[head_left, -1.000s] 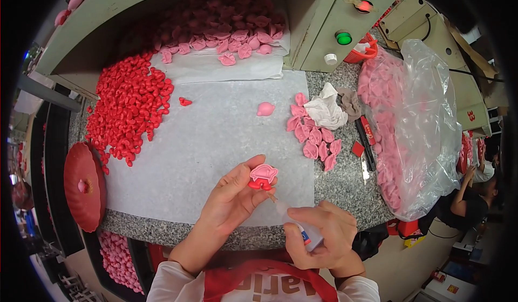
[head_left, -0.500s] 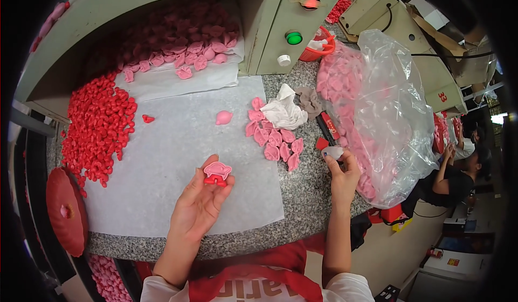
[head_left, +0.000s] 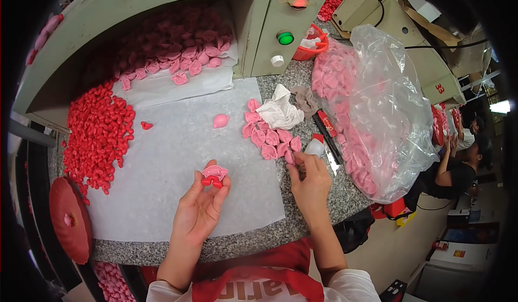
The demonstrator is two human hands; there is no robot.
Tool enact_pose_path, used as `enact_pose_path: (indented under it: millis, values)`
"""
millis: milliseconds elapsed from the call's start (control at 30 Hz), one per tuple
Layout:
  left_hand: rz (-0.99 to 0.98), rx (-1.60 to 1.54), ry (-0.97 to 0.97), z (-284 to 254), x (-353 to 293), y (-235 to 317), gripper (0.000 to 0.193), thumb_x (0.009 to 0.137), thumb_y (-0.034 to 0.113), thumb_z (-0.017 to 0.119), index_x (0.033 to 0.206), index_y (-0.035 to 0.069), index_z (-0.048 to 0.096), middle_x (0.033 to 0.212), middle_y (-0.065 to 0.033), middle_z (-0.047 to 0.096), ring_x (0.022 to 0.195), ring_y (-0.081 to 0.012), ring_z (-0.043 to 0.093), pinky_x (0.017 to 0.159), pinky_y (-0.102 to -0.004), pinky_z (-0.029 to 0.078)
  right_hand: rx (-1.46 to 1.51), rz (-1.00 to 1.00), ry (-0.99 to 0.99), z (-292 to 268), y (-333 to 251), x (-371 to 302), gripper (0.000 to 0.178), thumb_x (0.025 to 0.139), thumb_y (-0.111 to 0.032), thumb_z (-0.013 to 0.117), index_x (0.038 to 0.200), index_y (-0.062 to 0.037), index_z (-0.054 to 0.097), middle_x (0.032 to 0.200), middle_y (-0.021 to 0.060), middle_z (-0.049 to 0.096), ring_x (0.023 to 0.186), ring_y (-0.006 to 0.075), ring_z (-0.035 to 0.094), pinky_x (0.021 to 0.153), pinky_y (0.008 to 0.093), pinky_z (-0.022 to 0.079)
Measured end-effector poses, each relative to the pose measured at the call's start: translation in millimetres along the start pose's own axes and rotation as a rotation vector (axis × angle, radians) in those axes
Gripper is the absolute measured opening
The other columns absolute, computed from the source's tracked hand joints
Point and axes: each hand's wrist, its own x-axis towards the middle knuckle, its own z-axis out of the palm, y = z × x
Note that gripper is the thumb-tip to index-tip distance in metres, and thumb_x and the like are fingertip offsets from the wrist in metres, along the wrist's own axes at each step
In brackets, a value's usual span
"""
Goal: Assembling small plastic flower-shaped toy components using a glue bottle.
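Note:
My left hand [head_left: 200,207] holds a hollow pink plastic piece [head_left: 215,171] with a red foot-shaped piece [head_left: 212,182] at its lower edge, over the white paper sheet [head_left: 178,151]. My right hand [head_left: 313,186] is at the near right end of a small group of hollow pink pieces [head_left: 270,137]. Its thumb and fingers close on one pink piece [head_left: 290,156], partly hidden by them. Just beyond that hand lies a small whitish container [head_left: 314,148] with a red part. A closed pink piece [head_left: 220,120] rests alone on the paper.
Red pieces [head_left: 97,140] are heaped at left, above a red dish [head_left: 69,218]. Pink pieces [head_left: 178,59] fill the opening of a green machine [head_left: 264,43]. A crumpled white cloth [head_left: 280,110], black pen-like tool [head_left: 330,140] and plastic bag [head_left: 388,113] lie right. Other people sit far right.
My right hand has let go of the whitish container and moved left to the pink pieces. My left hand still holds its pink and red pieces, now tilted a little.

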Motion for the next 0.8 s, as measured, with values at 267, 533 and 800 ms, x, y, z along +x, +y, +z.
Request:
enact_pose_path:
  millis: [267,533,800]
  values:
    - [0.034,0.032,0.031,2.9,-4.8,0.4,0.039,0.088,0.023,0.047,0.123,0.007,0.038,0.106,-0.0143,0.046,0.099,-0.0248,0.050,0.082,-0.0292,0.051,-0.078,-0.091,-0.201,-49.8,26.6,23.2,0.050,0.057,0.011,0.049,0.103,-0.0074,0.056,0.103,0.0089,0.053,0.095,0.0287,0.048,0.079,0.0362,0.042]
    - [0.049,0.098,-0.017,-0.5,0.5,-0.3,0.042,0.087,0.024,0.049,0.122,0.002,0.038,0.104,-0.0142,0.050,0.094,-0.0239,0.055,0.083,-0.0289,0.050,-0.187,-0.404,-0.241,-41.3,40.3,45.3,0.054,0.059,0.003,0.057,0.111,-0.0144,0.053,0.115,0.0068,0.048,0.102,0.0269,0.047,0.084,0.0386,0.040]
    - [0.047,0.062,-0.041,-3.5,-0.1,1.9,0.042,0.087,0.023,0.050,0.121,0.002,0.039,0.105,-0.0146,0.049,0.095,-0.0243,0.054,0.082,-0.0290,0.050,-0.068,-0.530,-0.209,-24.2,59.6,52.2,0.042,0.063,-0.005,0.059,0.105,-0.0106,0.055,0.105,0.0043,0.055,0.094,0.0231,0.051,0.077,0.0350,0.037]
